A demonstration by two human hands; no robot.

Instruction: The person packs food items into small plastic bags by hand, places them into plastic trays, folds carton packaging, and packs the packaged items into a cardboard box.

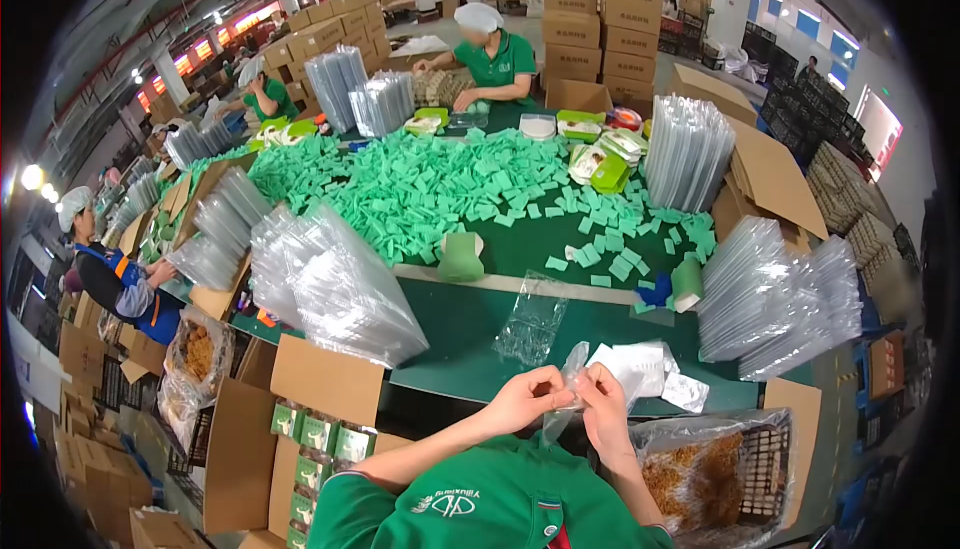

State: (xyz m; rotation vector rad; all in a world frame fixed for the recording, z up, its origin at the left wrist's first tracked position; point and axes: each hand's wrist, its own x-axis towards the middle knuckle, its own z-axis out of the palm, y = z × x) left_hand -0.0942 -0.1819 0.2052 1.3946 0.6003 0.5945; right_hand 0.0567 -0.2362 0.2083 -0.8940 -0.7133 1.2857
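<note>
My left hand (526, 397) and my right hand (604, 404) are close together at the near edge of the green table (455, 349). Both pinch a small clear plastic bag (576, 359), which rises between the fingertips and also hangs below them. Just beyond the hands a clear plastic tray (532, 321) lies flat on the table. Right of my right hand lie several white packets (640, 364), partly overlapping. What the bag contains, if anything, I cannot make out.
Green packets (430, 189) are heaped across the table's middle. Stacks of clear trays stand left (330, 279) and right (765, 294). Near me are a carton of green boxes (318, 429) and a lined crate of brown food (700, 479). A co-worker (500, 64) sits opposite.
</note>
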